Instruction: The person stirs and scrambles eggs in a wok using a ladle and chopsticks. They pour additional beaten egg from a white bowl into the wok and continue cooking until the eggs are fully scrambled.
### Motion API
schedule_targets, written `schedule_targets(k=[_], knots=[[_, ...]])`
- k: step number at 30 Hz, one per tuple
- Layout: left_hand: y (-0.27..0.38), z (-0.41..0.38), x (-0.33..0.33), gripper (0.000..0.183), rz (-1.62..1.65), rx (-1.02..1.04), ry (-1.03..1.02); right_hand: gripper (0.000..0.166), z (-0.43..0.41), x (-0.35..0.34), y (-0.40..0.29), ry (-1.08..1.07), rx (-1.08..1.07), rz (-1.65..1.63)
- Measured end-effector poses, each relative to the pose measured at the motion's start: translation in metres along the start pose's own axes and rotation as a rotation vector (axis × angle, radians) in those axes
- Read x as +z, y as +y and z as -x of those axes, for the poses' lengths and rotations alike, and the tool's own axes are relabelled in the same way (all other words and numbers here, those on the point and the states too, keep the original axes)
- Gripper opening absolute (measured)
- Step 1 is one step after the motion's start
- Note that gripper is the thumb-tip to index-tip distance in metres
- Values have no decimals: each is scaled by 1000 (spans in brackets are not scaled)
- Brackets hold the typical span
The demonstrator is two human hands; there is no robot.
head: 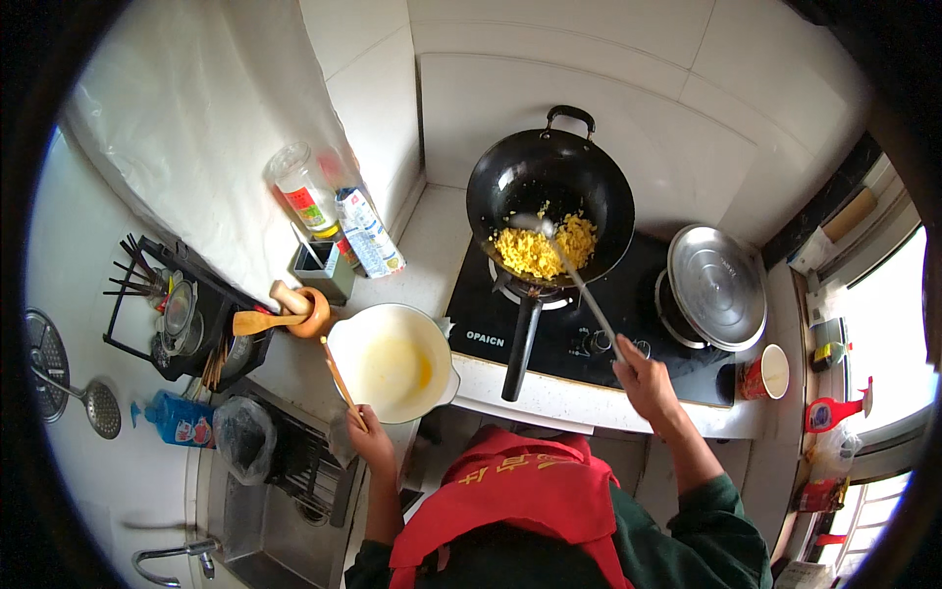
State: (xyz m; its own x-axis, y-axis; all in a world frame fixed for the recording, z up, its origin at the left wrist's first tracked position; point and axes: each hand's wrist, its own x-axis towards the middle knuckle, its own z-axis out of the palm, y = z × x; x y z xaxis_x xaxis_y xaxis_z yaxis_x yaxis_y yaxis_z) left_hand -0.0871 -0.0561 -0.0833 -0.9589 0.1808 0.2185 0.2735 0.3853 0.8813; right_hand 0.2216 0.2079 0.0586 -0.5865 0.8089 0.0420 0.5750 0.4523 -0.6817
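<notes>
In my right hand [647,384] is the long handle of a metal spatula [595,309]. Its blurred head lies among yellow scrambled egg pieces [531,254] in a black wok [602,193]. The wok sits on the left burner, its black handle [521,353] pointing towards me. My left hand [370,438] grips wooden chopsticks [341,381], held against or just over the left rim of a cream-coloured pot [366,331]. A thin yellow liquid residue [401,361] coats the pot's bottom. The pot stands on the counter left of the stove.
A metal lid [717,283] covers part of the right burner of the black gas stove [471,305]. A paper cup [774,372] stands right of it. Left are a wooden mortar [316,313], a carton [368,235], a glass jar [298,184] and a sink [280,534].
</notes>
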Motion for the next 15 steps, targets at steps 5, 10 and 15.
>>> schedule_targets(k=[5, 10, 15], knots=[[1, -10, 1, 23, -73, 96, 103, 44, -54, 16, -6, 56, 15, -24], [-29, -14, -1, 26, -182, -3, 77, 50, -13, 4, -5, -79, -85, 125], [-5, -16, -6, 33, -110, -388, -246, 48, 15, -16, 0, -4, -20, 158]])
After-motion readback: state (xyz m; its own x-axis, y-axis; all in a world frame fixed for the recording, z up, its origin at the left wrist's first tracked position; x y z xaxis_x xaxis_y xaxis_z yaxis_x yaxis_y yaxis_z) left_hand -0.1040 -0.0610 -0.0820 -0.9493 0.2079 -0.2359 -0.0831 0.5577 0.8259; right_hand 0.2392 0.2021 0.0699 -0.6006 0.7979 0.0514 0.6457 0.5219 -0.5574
